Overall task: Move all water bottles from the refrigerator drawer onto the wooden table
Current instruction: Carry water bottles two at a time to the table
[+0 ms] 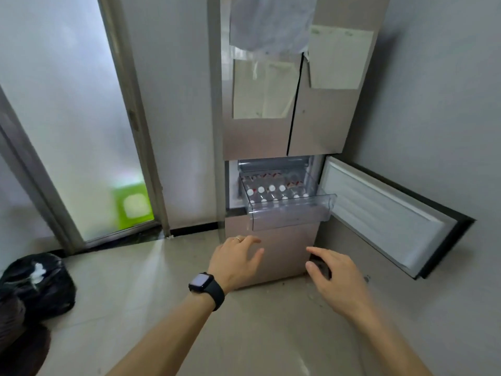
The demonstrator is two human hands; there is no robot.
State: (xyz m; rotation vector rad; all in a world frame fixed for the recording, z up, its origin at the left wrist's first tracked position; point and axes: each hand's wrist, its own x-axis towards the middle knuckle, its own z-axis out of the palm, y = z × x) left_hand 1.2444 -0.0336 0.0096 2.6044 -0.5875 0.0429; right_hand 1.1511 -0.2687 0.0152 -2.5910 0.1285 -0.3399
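Observation:
A tall beige refrigerator [271, 137] stands against the wall with its lower right door [385, 215] swung open. A clear plastic drawer [290, 213] is pulled out and holds several water bottles [273, 192] with white caps and red labels, packed upright in rows. My left hand [235, 260], with a ring and a black watch on the wrist, reaches forward below the drawer, fingers spread and empty. My right hand [334, 278] is stretched out beside it, palm down, fingers apart, holding nothing. No wooden table is in view.
The open door juts out at the right at knee height. A black rubbish bag [38, 283] lies on the tiled floor at the left. A frosted glass door [81, 126] with a metal frame is left of the fridge. Papers [339, 58] hang on the upper doors.

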